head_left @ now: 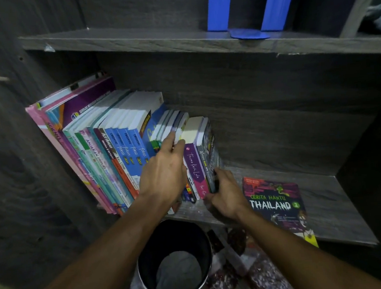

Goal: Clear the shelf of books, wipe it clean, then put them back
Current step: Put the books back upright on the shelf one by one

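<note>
Left hand (164, 171) rests flat-fingered on the book row (117, 154). Right hand (229, 196) clasps the row's end grey book (205, 161) (Thailand book (278, 203) lies right of the row). Judging by this, clearing has barely begun or restocking is nearly done.

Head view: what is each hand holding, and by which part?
The right hand grips the grey book low on its spine. The left hand holds nothing; its straight fingers touch the row of books.

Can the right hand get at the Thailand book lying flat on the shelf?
Probably yes. The Thailand book lies cover up just right of the right hand, with nothing on it or between them. The hand would first have to let go of the grey book it grips.
</note>
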`<state>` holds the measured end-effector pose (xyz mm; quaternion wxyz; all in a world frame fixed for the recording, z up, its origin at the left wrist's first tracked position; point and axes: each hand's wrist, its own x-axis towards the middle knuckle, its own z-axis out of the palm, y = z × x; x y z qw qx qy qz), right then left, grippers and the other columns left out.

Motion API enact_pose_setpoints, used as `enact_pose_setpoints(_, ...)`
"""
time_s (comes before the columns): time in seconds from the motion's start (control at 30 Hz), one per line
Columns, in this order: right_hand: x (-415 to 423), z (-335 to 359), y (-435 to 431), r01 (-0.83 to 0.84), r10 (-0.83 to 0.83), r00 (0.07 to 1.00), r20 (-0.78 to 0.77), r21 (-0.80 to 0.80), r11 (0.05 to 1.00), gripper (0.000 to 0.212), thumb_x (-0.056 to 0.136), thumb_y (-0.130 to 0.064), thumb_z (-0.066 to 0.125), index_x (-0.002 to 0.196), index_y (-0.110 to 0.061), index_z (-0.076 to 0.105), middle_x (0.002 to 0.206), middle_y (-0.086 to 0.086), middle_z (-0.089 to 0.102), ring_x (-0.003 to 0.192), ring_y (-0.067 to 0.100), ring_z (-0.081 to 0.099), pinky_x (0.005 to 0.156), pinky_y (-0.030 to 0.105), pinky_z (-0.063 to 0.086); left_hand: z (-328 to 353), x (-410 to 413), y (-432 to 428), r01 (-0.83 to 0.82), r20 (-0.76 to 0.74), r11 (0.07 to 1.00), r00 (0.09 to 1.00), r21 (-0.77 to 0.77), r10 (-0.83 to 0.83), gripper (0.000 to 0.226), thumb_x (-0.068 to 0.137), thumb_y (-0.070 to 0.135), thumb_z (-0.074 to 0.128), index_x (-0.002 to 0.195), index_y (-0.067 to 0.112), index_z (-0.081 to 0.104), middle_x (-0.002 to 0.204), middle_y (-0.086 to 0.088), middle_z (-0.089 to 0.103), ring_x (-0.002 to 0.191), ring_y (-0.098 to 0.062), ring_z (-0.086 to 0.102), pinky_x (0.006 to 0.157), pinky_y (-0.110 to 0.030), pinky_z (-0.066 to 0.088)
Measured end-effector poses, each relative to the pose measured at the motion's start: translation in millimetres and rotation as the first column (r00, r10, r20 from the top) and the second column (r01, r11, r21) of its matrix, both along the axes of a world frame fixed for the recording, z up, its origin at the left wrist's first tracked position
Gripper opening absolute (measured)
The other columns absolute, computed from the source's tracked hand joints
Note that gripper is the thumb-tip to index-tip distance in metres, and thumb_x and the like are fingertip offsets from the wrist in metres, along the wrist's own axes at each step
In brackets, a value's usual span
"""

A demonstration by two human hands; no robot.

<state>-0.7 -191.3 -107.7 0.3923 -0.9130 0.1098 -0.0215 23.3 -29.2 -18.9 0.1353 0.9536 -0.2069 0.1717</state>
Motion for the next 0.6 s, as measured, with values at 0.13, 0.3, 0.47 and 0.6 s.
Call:
enact_pose_setpoints(0.13, -10, 18, 0, -0.033, 0.032, 0.999, 0.032, 0.013, 0.999, 0.058, 0.087, -0.019, 0.072, 0.139, -0.016, 0.047, 0.129, -0.002, 0.046, 0.114, 0.013, 0.047, 0.100, 0.023, 0.037, -6, -14, -8, 0.042, 0.012, 0.998, 0.999, -0.039, -0.041, 0.049, 0.094, 0.018, 0.051, 0.142, 0.015, 0.042, 0.160, -0.001, 0.021, 0.106, -0.028, 0.063, 0.076, -0.042, 0.057)
enact_pose_setpoints(0.3, -29, 38, -11, -0.060, 0.059, 0.996, 0.066, 0.015, 0.998, 0.062, 0.085, -0.021, 0.070, 0.143, -0.018, 0.047, 0.138, 0.000, 0.049, 0.125, 0.020, 0.052, 0.109, 0.037, 0.042, -19, -28, -20, 0.141, 0.017, 0.981, 0.990, -0.137, -0.140, 0.050, 0.089, 0.010, 0.058, 0.138, 0.008, 0.050, 0.148, -0.010, 0.043, 0.130, -0.026, 0.047, 0.106, -0.038, 0.042)
enact_pose_setpoints(0.47, -59, 55, -33, -0.109, 0.119, 0.992, 0.035, -0.213, 0.971, 0.058, 0.092, -0.026, 0.064, 0.146, -0.021, 0.042, 0.145, -0.001, 0.043, 0.132, 0.019, 0.045, 0.108, 0.029, 0.036, -32, -39, -29, 0.189, 0.031, 0.981, 0.982, -0.054, -0.187, 0.049, 0.084, 0.011, 0.060, 0.133, 0.006, 0.056, 0.133, -0.013, 0.058, 0.125, -0.030, 0.049, 0.108, -0.041, 0.039)
enact_pose_setpoints(0.6, -84, 69, -51, -0.117, 0.093, 0.993, -0.077, -0.443, 0.889, 0.047, 0.092, -0.034, 0.061, 0.135, -0.018, 0.055, 0.142, 0.005, 0.050, 0.129, 0.026, 0.050, 0.105, 0.035, 0.043, -33, -49, -43, 0.221, -0.081, 0.975, 0.973, 0.036, -0.218, 0.033, 0.080, 0.021, 0.054, 0.108, 0.009, 0.064, 0.105, -0.011, 0.067, 0.099, -0.030, 0.060, 0.084, -0.038, 0.050)
